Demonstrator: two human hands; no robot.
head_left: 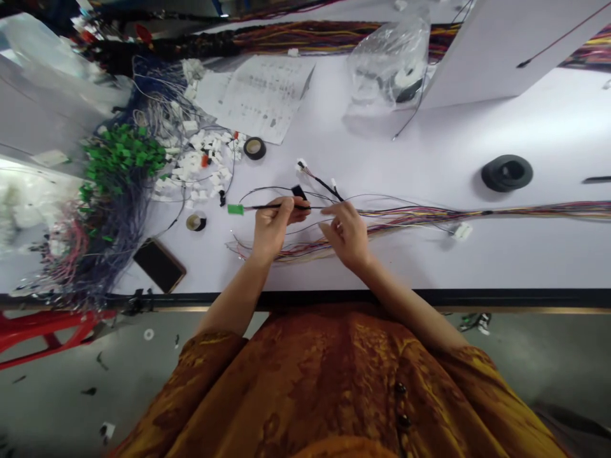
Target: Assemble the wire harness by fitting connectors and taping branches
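one pile of green connectors (124,152), too crowded to count, lies at the left of the white table (525,267). one phone (160,264) lies in front, to its right. beside the pile spreads one heap of white connectors (210,152), also past counting, with at least two orange pieces (205,161) in it. one small tape roll (195,222) sits just beyond the phone. next, one lone green connector (235,208) ends the black-sleeved lead (260,206), which the left hand (272,226) pinches between thumb and fingers, near the table's front edge. behind it lie a second tape roll (254,148) and printed paper (267,89), sheets uncounted. two white plugs (300,165) sit on a branching lead beyond the hands. the right hand (348,234) has bent fingers near the lead; i cannot tell whether it grips a wire. further right come one clear plastic bag (382,63), one long wire bundle (420,214), one white connector (461,231) beside it, and one thick black roll (501,181).
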